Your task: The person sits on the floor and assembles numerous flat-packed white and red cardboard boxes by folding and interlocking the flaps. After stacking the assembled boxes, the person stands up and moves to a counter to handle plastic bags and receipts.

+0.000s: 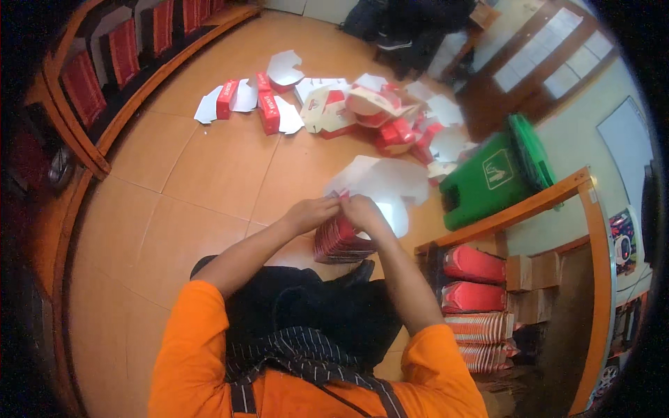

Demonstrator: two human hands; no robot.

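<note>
In front of me on the floor stands a stack of nested red cartons (pixel 338 242). A large white-lined carton (pixel 390 180) spreads open at its top, with a red edge between my hands. My left hand (pixel 311 214) pinches that red edge from the left. Close against it, my right hand (pixel 362 212) has its fingers closed on the same edge from the right. The fingertips are small and slightly blurred.
Loose red and white cartons (pixel 380 111) lie in a heap ahead on the tiled floor (pixel 202 167). A green bin (pixel 491 171) stands at the right, behind a wooden-framed shelf (pixel 509 209) holding red carton stacks (pixel 474 296). Another wooden rack (pixel 139 97) runs along the left.
</note>
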